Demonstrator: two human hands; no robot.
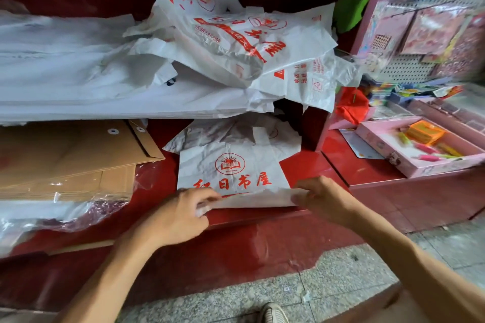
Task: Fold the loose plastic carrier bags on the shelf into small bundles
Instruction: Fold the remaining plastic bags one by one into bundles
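Both hands, L (181,214) & R (319,198), pinch bag (231,173) hem at shelf (301,165) edge; slick film cld slip my grip, fold skews.

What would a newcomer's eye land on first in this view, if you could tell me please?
Probably the white carrier bag with its red book-and-sun logo, lying flat on the red shelf at centre, its near edge pinched by the left hand and right hand. Behind it, on the upper level, a heap of loose printed bags spills forward. To the left lies a stack of brown envelopes; to the right, a pink tray of bright stationery.
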